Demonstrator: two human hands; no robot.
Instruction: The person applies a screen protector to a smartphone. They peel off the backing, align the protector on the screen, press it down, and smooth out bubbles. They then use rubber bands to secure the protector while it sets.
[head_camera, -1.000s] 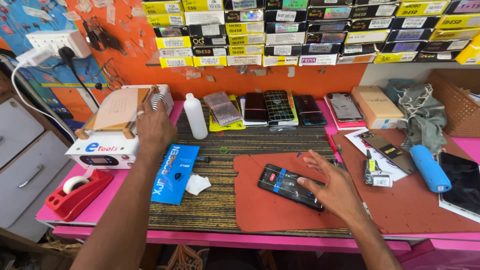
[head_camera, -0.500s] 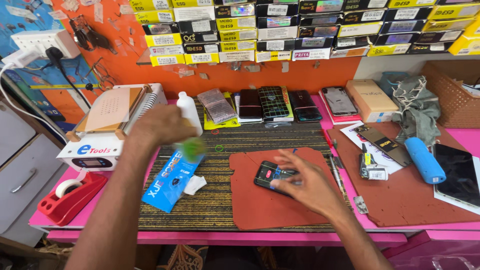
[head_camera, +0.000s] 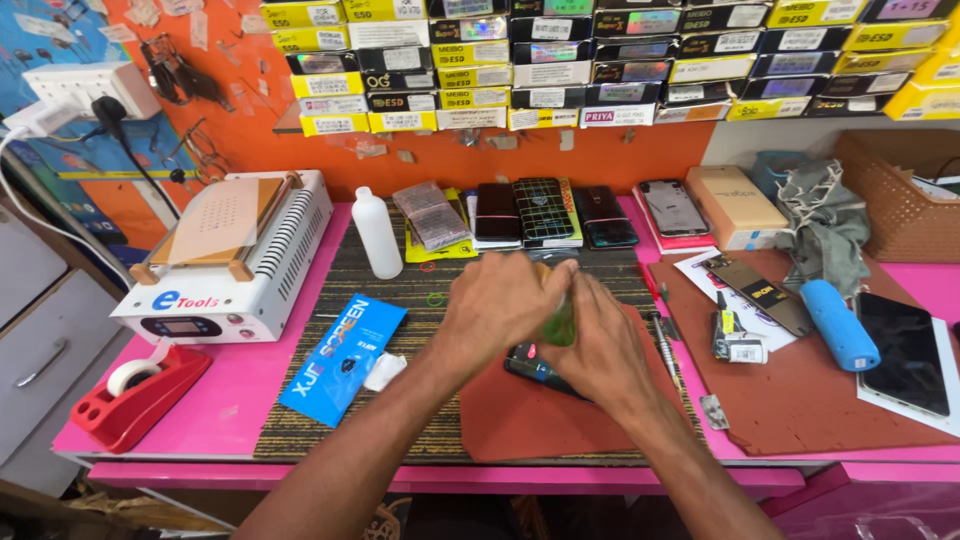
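Spread across nearly the whole view: a pink workbench (head_camera: 230, 400), topped in the middle by a striped dark mat (head_camera: 400, 290) and, on the right, by a large reddish-brown mat (head_camera: 820, 400). Stacked along the orange back wall: rows of small yellow, black and white boxes (head_camera: 560, 70), contents not visible. Stood at far right: a woven brown basket (head_camera: 900, 200), its inside hidden from this angle, with a grey-green cloth (head_camera: 830, 230) bunched against it. Sat at left: a white heating machine (head_camera: 230, 260) with a flat plate on top, and below it a red tape dispenser (head_camera: 130, 400) carrying a roll of tape. Lined up at the back of the striped mat: a white plastic bottle (head_camera: 376, 235), capped and upright, beside several phones (head_camera: 545, 210) lying flat. Lay at an angle near the mat's left edge: a blue flat packet (head_camera: 343, 358). Met above a smaller red-brown pad (head_camera: 540, 420) at centre: left hand (head_camera: 495, 310) and right hand (head_camera: 600, 345), touching each other, both curled closed around a small green item (head_camera: 558, 325), only a translucent green sliver showing between the fingers, shape impossible to tell. Lay just under the hands on that pad: a dark phone (head_camera: 535, 368), mostly covered, one glossy black corner showing.
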